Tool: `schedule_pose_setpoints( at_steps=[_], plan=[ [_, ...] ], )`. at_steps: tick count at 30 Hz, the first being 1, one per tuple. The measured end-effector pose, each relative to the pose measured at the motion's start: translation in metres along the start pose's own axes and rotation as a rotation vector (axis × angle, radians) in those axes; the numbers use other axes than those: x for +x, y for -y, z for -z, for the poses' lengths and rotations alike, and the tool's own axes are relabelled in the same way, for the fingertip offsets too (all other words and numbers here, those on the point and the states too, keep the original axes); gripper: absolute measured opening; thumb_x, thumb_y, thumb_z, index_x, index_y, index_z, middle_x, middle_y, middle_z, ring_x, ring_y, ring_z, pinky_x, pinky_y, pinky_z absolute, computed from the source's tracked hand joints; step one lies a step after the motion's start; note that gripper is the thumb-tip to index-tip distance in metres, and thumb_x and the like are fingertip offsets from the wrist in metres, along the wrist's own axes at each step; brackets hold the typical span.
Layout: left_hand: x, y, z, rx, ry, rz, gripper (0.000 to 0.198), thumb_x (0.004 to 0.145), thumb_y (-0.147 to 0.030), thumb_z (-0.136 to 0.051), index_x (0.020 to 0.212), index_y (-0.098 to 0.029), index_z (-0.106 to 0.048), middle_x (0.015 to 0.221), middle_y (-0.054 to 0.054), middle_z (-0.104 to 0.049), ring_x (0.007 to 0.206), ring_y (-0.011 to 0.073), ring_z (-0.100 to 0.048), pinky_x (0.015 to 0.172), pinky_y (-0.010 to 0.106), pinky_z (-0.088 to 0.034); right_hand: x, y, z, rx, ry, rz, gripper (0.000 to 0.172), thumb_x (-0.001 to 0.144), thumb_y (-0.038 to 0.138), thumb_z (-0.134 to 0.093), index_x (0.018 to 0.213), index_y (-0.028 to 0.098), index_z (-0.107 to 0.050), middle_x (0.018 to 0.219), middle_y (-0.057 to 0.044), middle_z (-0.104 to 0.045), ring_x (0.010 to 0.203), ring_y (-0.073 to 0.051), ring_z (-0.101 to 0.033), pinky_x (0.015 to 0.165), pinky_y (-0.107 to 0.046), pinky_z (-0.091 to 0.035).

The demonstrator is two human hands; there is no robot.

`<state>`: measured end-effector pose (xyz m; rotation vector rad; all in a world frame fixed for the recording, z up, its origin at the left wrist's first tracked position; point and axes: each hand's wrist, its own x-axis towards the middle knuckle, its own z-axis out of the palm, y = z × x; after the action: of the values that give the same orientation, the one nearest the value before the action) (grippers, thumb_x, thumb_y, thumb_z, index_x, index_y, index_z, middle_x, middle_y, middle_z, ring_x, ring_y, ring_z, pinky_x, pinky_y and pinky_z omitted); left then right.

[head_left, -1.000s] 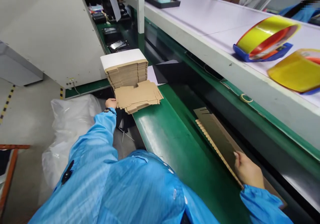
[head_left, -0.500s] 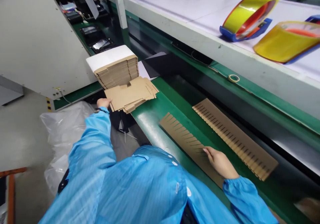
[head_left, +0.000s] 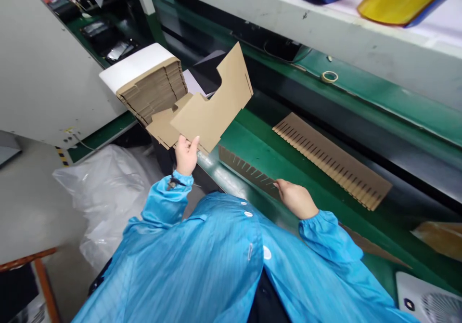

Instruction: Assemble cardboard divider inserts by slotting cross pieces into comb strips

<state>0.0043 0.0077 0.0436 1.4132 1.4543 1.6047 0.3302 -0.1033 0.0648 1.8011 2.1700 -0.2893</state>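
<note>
Green conveyor: left hand pinches a cardboard blank, right hand touches a slotted strip.

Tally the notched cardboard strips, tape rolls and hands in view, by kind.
Notched cardboard strips: 2
Tape rolls: 1
Hands: 2 (left hand, right hand)
Total: 5
Not counted: brown strip by the right sleeve, no notches showing.

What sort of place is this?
Probably a factory packing line: a green conveyor, a stack of flat cardboard blanks, slotted cardboard dividers, and a worker in a blue smock.
</note>
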Motion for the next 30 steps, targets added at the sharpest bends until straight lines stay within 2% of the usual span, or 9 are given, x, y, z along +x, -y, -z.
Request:
schedule_pose_setpoints(
  at_steps=[3, 8, 13, 23, 30],
  plan=[
    [-0.006, 0.006, -0.018, 0.090, -0.017, -0.053, 0.041, 0.087, -0.060, -0.062, 0.090, -0.020, -0.052, 0.063, -0.004, -0.057, 0.057, 0.0114, -0.061, 0.058, 0.020, -0.051, -0.005, 0.011, 0.006, -0.016, 0.034, -0.015, 0.028, 0.102, 0.021, -0.040, 0.108, 0.013, -0.066, 0.107, -0.014, -0.074, 0.089, -0.024, -0.073, 0.061, -0.027, -0.045],
    [-0.008, 0.006, -0.026, 0.172, 0.004, -0.097, 0.032, 0.093, -0.053, -0.056, 0.092, -0.021, -0.051, 0.065, -0.002, -0.060, 0.064, 0.0134, -0.064, 0.064, 0.022, -0.051, -0.013, 0.018, 0.011, -0.005, 0.021, -0.011, 0.028, 0.102, 0.019, -0.039, 0.107, 0.012, -0.065, 0.103, -0.015, -0.074, 0.090, -0.024, -0.073, 0.061, -0.027, -0.043],
    [-0.010, 0.004, -0.035, 0.243, 0.009, -0.109, 0.034, 0.093, -0.054, -0.054, 0.093, -0.021, -0.052, 0.062, -0.003, -0.060, 0.058, 0.0119, -0.061, 0.060, 0.021, -0.047, -0.018, 0.021, 0.011, -0.002, 0.005, 0.007, 0.026, 0.101, 0.018, -0.039, 0.106, 0.012, -0.064, 0.097, -0.014, -0.074, 0.084, -0.021, -0.073, 0.057, -0.026, -0.039],
    [-0.009, 0.006, -0.044, 0.272, 0.078, -0.063, 0.017, 0.092, -0.035, -0.061, 0.091, -0.021, -0.052, 0.064, -0.002, -0.064, 0.061, 0.0143, -0.065, 0.061, 0.021, -0.047, -0.019, 0.027, 0.016, -0.018, 0.088, 0.018, 0.030, 0.104, 0.019, -0.034, 0.112, 0.012, -0.062, 0.105, -0.013, -0.073, 0.092, -0.024, -0.072, 0.059, -0.028, -0.037],
    [-0.016, 0.020, -0.045, 0.311, 0.062, -0.045, 0.023, 0.091, -0.043, -0.061, 0.086, -0.022, -0.053, 0.065, -0.001, -0.061, 0.063, 0.0151, -0.063, 0.060, 0.023, -0.045, -0.016, 0.026, 0.010, 0.030, 0.030, -0.024, 0.030, 0.103, 0.021, -0.036, 0.113, 0.013, -0.064, 0.109, -0.013, -0.073, 0.089, -0.022, -0.072, 0.058, -0.028, -0.038]
  ],
)
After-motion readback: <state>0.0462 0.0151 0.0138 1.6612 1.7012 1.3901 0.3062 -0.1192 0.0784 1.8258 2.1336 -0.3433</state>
